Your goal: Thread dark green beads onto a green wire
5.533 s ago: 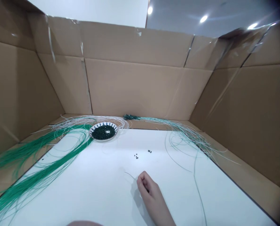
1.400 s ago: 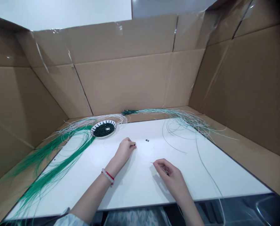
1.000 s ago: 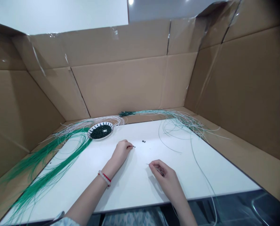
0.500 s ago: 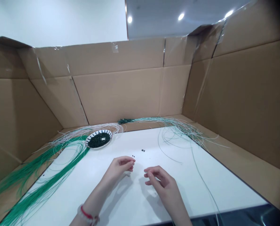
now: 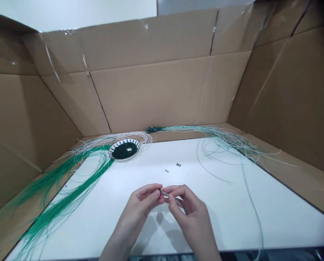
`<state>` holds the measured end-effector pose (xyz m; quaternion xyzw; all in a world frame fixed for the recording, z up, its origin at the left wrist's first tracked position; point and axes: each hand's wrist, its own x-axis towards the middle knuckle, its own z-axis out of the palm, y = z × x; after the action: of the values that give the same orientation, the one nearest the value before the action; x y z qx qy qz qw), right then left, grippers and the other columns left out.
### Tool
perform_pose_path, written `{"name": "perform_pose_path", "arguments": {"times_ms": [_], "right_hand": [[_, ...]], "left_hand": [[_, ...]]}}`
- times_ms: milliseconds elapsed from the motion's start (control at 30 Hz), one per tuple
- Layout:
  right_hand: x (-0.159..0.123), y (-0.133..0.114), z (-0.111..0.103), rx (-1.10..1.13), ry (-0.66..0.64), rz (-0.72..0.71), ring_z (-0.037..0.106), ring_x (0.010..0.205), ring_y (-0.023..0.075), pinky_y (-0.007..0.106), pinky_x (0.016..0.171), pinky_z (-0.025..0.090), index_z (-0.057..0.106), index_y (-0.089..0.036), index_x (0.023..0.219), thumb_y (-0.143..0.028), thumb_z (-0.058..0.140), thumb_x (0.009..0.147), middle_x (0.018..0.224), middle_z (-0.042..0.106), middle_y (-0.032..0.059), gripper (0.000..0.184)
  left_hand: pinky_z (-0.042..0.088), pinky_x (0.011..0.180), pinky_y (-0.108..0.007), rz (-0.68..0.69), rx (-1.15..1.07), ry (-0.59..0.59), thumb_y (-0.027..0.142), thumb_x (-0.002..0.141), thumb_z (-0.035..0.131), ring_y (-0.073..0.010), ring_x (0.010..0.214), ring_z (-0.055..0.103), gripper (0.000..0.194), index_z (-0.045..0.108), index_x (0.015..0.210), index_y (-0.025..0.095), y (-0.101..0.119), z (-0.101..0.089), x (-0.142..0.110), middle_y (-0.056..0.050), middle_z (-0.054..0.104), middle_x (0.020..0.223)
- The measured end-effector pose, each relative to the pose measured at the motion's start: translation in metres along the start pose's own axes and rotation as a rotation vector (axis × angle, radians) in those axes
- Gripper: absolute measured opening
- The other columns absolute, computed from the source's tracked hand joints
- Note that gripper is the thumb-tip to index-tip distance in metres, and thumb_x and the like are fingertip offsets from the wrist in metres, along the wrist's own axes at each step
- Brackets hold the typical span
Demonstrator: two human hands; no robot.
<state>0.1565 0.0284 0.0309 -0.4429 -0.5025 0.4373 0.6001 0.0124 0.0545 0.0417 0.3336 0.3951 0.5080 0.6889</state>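
Observation:
Over the white table [image 5: 232, 217] my two hands meet fingertip to fingertip. My left hand [image 5: 138, 206] pinches a small dark piece [image 5: 160, 190] between thumb and forefinger; most of it is covered by the fingers. In the pinch of my right hand [image 5: 191, 214] are thin pale-green wires [image 5: 165, 194], whose ends point at the dark piece. Whether the wire ends are inside the piece or just touch it, I cannot tell. Beyond the hands lie a few tiny black pieces [image 5: 178, 165] and a smaller pair of black bits [image 5: 166, 170].
A striped-rim plate [image 5: 111, 149] of dark small pieces stands at the back left. Beside it run bundles of green wire [image 5: 82, 186] and white wire [image 5: 123, 136]. Dark-tipped wires [image 5: 183, 128] lie along the back. Cardboard walls [image 5: 151, 98] enclose the table.
My hands have come together from apart, and the wire ends now meet the dark piece at my left fingertips. The view has tilted down and shifted left.

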Motion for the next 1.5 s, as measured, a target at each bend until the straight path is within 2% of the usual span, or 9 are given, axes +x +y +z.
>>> {"name": "perform_pose_path", "arguments": {"times_ms": [200, 367, 567, 833, 1000, 1133, 1233, 1300, 1500], "right_hand": [[-0.006, -0.016, 0.018, -0.002, 0.065, -0.007, 0.074, 0.084, 0.0208, 0.03, 0.078, 0.06, 0.064, -0.024, 0.071, -0.026, 0.065, 0.082, 0.09, 0.077, 0.0048, 0.012], [-0.009, -0.02, 0.027, -0.023, 0.083, -0.025, 0.073, 0.077, 0.0181, 0.028, 0.074, 0.061, 0.066, -0.024, 0.071, -0.023, 0.066, 0.081, 0.085, 0.077, 0.0022, 0.01], [-0.015, -0.027, 0.036, -0.047, 0.047, -0.039, 0.074, 0.072, 0.0189, 0.03, 0.071, 0.062, 0.067, -0.024, 0.07, -0.022, 0.065, 0.083, 0.084, 0.077, 0.0033, 0.013], [-0.019, -0.031, 0.038, -0.141, -0.033, -0.181, 0.075, 0.074, 0.021, 0.03, 0.066, 0.063, 0.068, -0.025, 0.075, -0.017, 0.067, 0.084, 0.085, 0.078, 0.0047, 0.013], [-0.02, -0.034, 0.044, -0.141, 0.002, -0.186, 0.075, 0.075, 0.018, 0.026, 0.068, 0.062, 0.068, -0.026, 0.075, -0.016, 0.066, 0.083, 0.084, 0.078, 0.0005, 0.014], [-0.023, -0.036, 0.049, -0.137, 0.068, -0.158, 0.075, 0.076, 0.0198, 0.029, 0.07, 0.061, 0.065, -0.027, 0.071, -0.018, 0.066, 0.081, 0.081, 0.078, 0.0009, 0.014], [-0.024, -0.037, 0.047, -0.137, 0.064, -0.159, 0.075, 0.078, 0.0195, 0.028, 0.07, 0.061, 0.065, -0.027, 0.071, -0.017, 0.066, 0.081, 0.081, 0.078, 0.0005, 0.014], [-0.024, -0.038, 0.045, -0.143, 0.027, -0.161, 0.076, 0.079, 0.0189, 0.026, 0.071, 0.061, 0.066, -0.027, 0.071, -0.016, 0.067, 0.081, 0.082, 0.079, 0.0001, 0.014], [-0.027, -0.042, 0.044, -0.129, 0.047, -0.14, 0.076, 0.079, 0.0188, 0.026, 0.073, 0.062, 0.064, -0.026, 0.071, -0.016, 0.066, 0.081, 0.086, 0.08, 0.0014, 0.015]], "left_hand": [[0.058, 0.074, -0.022, 0.034, 0.009, 0.026, 0.036, 0.059, 0.097, -0.0136, 0.068, 0.072, 0.031, 0.085, 0.082, 0.019, 0.008, -0.006, -0.007, -0.005, 0.081, 0.074], [0.055, 0.069, -0.016, 0.082, 0.049, -0.006, 0.038, 0.067, 0.093, -0.0107, 0.066, 0.07, 0.023, 0.084, 0.08, 0.02, 0.012, -0.012, -0.012, -0.001, 0.078, 0.068], [0.052, 0.063, -0.012, 0.054, -0.086, -0.064, 0.036, 0.067, 0.094, -0.0078, 0.06, 0.065, 0.021, 0.083, 0.074, 0.019, 0.013, -0.019, -0.02, 0.001, 0.072, 0.058], [0.051, 0.061, -0.011, 0.05, -0.148, -0.055, 0.035, 0.065, 0.095, -0.007, 0.058, 0.065, 0.022, 0.083, 0.074, 0.019, 0.018, -0.02, -0.029, 0.001, 0.073, 0.059], [0.053, 0.062, -0.011, 0.132, -0.063, -0.014, 0.038, 0.066, 0.094, -0.0082, 0.06, 0.068, 0.02, 0.084, 0.075, 0.022, 0.018, -0.027, -0.032, 0.001, 0.076, 0.062], [0.057, 0.066, -0.016, 0.226, 0.06, 0.007, 0.033, 0.07, 0.092, -0.012, 0.066, 0.071, 0.013, 0.084, 0.075, 0.024, 0.02, -0.03, -0.036, 0.0, 0.077, 0.07], [0.057, 0.065, -0.017, 0.31, 0.13, 0.04, 0.024, 0.071, 0.09, -0.0138, 0.07, 0.07, 0.006, 0.084, 0.073, 0.024, 0.023, -0.027, -0.04, -0.001, 0.076, 0.075], [0.056, 0.063, -0.016, 0.348, 0.155, 0.085, 0.019, 0.07, 0.089, -0.0132, 0.069, 0.069, 0.008, 0.084, 0.071, 0.025, 0.025, -0.022, -0.043, 0.0, 0.074, 0.073], [0.054, 0.059, -0.018, 0.385, 0.183, 0.146, 0.015, 0.067, 0.085, -0.0135, 0.066, 0.065, 0.009, 0.083, 0.067, 0.024, 0.027, -0.014, -0.047, 0.0, 0.07, 0.069]]}}
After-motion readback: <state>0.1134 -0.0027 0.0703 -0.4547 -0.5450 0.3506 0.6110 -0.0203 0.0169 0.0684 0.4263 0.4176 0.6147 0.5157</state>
